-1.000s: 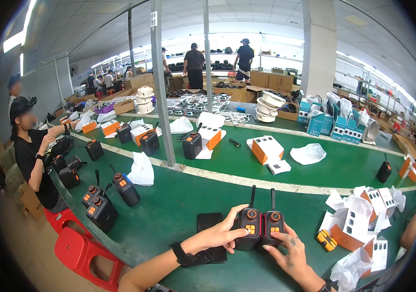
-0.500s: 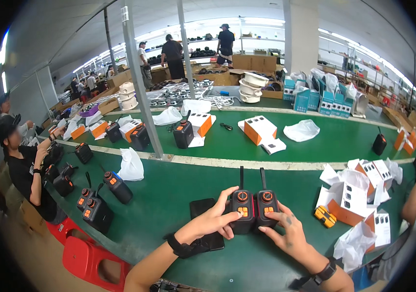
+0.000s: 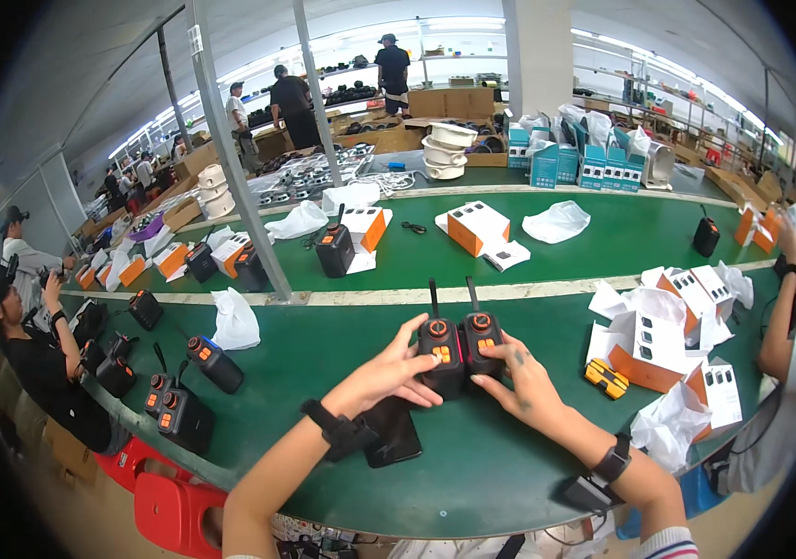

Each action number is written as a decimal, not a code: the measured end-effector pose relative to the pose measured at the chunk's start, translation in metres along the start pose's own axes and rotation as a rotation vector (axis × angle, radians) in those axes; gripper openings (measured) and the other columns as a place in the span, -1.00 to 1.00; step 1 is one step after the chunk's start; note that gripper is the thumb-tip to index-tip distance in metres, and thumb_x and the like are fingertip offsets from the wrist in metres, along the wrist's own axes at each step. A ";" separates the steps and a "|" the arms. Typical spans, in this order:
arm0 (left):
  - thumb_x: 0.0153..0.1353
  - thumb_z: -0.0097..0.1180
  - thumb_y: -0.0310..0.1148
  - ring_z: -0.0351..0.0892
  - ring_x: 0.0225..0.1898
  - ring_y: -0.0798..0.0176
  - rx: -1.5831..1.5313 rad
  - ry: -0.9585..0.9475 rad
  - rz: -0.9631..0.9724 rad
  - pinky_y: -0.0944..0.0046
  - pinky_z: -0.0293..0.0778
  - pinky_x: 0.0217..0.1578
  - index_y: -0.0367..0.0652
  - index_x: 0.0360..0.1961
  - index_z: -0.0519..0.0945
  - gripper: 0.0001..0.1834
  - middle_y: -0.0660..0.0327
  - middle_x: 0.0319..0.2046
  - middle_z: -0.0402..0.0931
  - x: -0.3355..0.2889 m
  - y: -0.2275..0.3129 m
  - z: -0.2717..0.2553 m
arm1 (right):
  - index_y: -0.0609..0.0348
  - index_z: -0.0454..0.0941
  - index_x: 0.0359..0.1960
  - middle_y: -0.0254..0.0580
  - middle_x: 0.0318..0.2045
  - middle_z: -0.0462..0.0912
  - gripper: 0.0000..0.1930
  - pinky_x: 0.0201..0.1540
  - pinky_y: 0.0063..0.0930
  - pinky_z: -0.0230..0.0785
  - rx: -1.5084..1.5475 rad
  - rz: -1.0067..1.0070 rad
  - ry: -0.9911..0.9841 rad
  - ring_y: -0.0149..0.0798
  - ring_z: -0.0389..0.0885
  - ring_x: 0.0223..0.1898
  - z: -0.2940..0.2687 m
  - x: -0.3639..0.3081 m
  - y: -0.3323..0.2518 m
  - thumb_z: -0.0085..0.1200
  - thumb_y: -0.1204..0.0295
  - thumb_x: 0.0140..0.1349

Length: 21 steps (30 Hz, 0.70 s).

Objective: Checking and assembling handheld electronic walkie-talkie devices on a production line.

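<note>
Two black box-shaped devices with orange dials, orange buttons and upright wrist straps stand side by side, touching, on the green table. My left hand [image 3: 387, 371] closes around the left device [image 3: 444, 374], its thumb on the orange buttons. A thin red light shows along that device's inner edge. My right hand [image 3: 530, 384] grips the right device [image 3: 482, 326], a finger on its buttons and the thumb low on its near side. Beside my left wrist a dark phone-like slab [image 3: 395, 436] lies flat, partly covered by the forearm.
More such devices [image 3: 185, 419] stand at left. Opened white-and-orange boxes [image 3: 656, 351], plastic bags and a yellow-black gadget [image 3: 606, 378] lie at right. A metal post [image 3: 240, 168] rises beyond a pale ledge [image 3: 398, 298]. Co-workers sit left and right; red stools [image 3: 170, 512] stand lower left.
My view has shifted a little. Both hands and the two devices have moved slightly away from me, clear of the phone-like slab. A co-worker's hand at far right has come up.
</note>
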<state>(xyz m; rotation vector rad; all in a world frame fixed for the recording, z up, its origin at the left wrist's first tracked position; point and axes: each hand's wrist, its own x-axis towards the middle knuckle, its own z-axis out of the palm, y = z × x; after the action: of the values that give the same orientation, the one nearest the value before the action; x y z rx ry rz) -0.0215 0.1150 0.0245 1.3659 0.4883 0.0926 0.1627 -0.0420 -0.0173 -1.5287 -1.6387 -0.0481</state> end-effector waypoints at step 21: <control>0.29 0.00 -0.27 0.63 -0.26 0.21 0.194 0.399 0.237 0.23 0.55 -0.22 -0.20 0.35 0.04 -0.33 0.01 0.03 0.43 0.189 0.025 -0.104 | 0.30 0.36 -0.05 0.19 -0.12 0.50 -0.58 -0.02 -0.04 0.34 -0.138 -0.082 0.097 0.26 0.46 -0.05 0.075 0.166 0.161 0.22 0.55 0.05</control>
<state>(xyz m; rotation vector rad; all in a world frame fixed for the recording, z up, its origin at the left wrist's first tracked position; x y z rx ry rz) 0.1130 0.2797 -0.0170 1.5995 0.6785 0.5305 0.2766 0.1704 -0.0468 -1.5361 -1.6485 -0.2806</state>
